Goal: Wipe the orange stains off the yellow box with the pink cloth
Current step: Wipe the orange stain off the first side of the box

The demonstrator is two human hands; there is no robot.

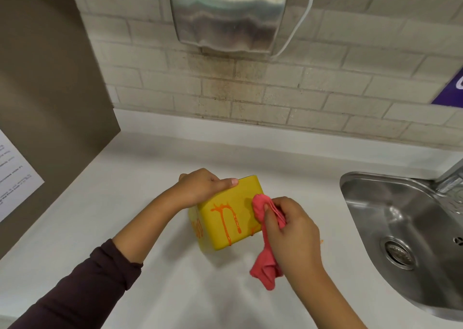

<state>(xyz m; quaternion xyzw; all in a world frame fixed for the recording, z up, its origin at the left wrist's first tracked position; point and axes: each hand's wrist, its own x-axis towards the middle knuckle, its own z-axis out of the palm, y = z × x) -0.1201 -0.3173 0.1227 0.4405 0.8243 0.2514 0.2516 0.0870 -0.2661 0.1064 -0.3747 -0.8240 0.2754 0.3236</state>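
A yellow box [240, 196] stands tilted on the white counter [155, 291]. Orange stains [226, 216] run down its near face, and more orange marks show on its left side. My left hand [203, 187] grips the box's top left edge, thumb lying along the top. My right hand [292, 231] pinches a bunched pink cloth [260, 207] and presses its upper end against the right part of the near face. The cloth's loose tail hangs below my wrist.
A steel sink [390, 231] with a drain lies at the right, its tap at the far right edge. A steel hand dryer [228, 15] hangs on the brick wall behind. A brown partition with a paper notice [15, 170] stands at the left.
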